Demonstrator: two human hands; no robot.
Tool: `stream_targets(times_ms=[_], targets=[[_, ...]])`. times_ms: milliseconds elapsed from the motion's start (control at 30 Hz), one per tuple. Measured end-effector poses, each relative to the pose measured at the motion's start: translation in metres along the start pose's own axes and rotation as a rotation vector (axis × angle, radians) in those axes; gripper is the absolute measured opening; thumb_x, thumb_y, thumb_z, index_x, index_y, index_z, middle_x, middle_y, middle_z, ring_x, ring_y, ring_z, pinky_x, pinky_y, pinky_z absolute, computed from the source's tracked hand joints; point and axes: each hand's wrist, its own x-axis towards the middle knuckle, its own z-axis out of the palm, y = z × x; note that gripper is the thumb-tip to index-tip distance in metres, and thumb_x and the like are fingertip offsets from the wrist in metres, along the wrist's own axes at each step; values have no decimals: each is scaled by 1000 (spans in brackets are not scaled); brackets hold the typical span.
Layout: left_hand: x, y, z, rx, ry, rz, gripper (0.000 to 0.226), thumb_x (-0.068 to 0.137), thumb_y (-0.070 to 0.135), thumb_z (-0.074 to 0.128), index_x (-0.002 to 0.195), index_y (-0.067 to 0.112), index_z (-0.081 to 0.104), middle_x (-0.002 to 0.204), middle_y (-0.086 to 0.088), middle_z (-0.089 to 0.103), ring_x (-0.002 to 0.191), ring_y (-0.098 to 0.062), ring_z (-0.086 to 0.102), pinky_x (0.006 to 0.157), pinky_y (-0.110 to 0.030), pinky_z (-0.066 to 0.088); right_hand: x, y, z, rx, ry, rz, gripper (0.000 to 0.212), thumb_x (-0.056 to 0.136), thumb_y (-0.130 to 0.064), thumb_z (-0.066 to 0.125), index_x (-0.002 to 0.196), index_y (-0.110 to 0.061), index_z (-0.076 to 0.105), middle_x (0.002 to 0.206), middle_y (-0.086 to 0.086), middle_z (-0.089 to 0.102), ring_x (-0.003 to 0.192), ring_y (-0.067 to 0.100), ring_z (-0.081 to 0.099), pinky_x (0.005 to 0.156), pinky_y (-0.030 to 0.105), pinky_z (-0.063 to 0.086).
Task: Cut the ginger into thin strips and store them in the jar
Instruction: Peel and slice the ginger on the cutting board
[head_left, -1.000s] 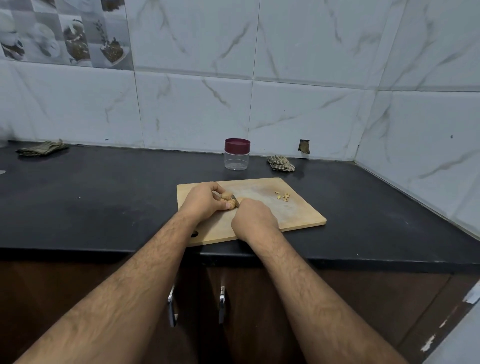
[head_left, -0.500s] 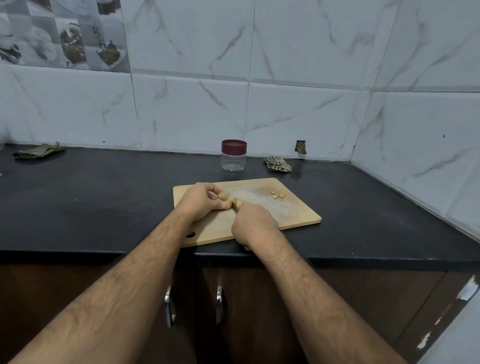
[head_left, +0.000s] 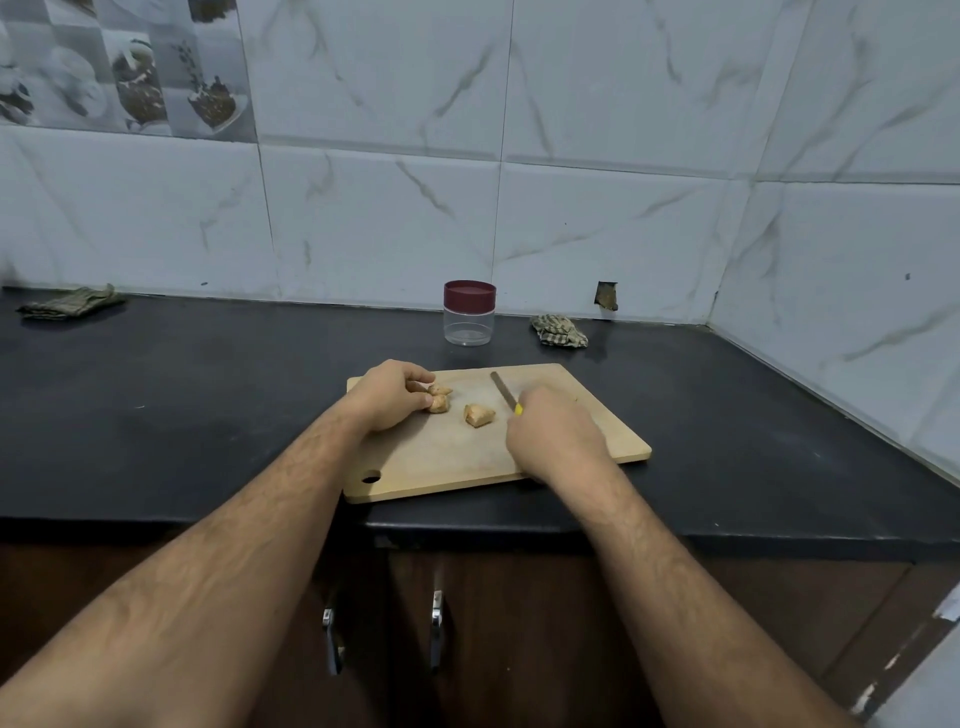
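The right hand (head_left: 556, 441) covers nearly all of the knife (head_left: 503, 391) handle, so only a sliver of yellow shows at 12 o'clock of the knuckles, below the bare blade. The left hand (head_left: 387, 396) hides the near end of the ginger piece (head_left: 439, 400) it pinches. Both forearms run off the bottom edge. The patterned tiles (head_left: 119, 62) at 10 o'clock are cut by the top and left edges. The folded cloth (head_left: 70, 302) at 9 o'clock is too dim to read.
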Motion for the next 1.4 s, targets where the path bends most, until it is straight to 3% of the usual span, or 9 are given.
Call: stream_targets(times_ms=[133,233,400,533,667,967,1100,1233,1400], targets=[[-10,4,2,16,117,23,34,92,24,68,126,23,65,121,1,64,108,-13,57,92,-25,42,14,9,3,-22,-83,25,22,89,-8,45,105,-15,59,86,-1,55,83,22,54,55,29,35],[-21,15,8,-6,333,71,8,90,26,67,94,25,73,93,11,70,91,-7,61,72,-21,43,15,9,6,-26,-105,19,24,90,-9,45,109,-17,59,86,-2,51,85,22,52,63,30,39],[-28,39,32,69,200,76,25,76,45,81,74,22,74,67,11,65,74,-10,63,60,-26,43,10,9,9,-43,-130,21,26,90,-11,43,109,-19,59,98,4,62,90,25,58,69,31,42],[-23,46,39,104,180,79,27,75,41,83,91,21,75,81,11,65,87,-11,63,73,-26,47,6,11,9,-35,-140,25,28,89,-12,43,109,-19,60,97,3,62,92,23,60,66,30,42],[-20,38,39,65,165,103,22,81,23,79,103,22,76,100,8,73,97,-10,64,84,-25,48,0,14,8,-28,-140,9,28,89,-12,43,109,-19,61,92,1,58,90,24,60,65,31,42],[-11,34,41,-50,68,79,31,79,30,82,108,22,74,101,5,72,97,-11,65,94,-32,51,-13,13,9,-21,-127,-15,26,92,-15,46,115,-19,59,101,2,59,94,22,54,71,33,42],[-9,31,39,-125,8,61,21,79,27,82,100,23,77,93,10,73,90,-10,66,92,-31,52,-16,14,8,-10,-120,1,25,92,-15,46,114,-19,57,97,0,55,92,21,52,71,33,41],[-13,30,41,-142,14,93,2,82,28,79,83,28,80,82,13,74,80,-8,62,85,-31,50,-18,11,4,16,-102,25,25,93,-13,43,115,-17,54,109,3,60,91,21,47,71,33,38],[-13,23,49,-133,126,114,13,71,39,85,79,31,78,82,16,74,86,-4,67,85,-37,54,-19,3,4,18,-93,19,20,97,-16,41,114,-14,51,113,6,61,90,22,47,72,33,36]])
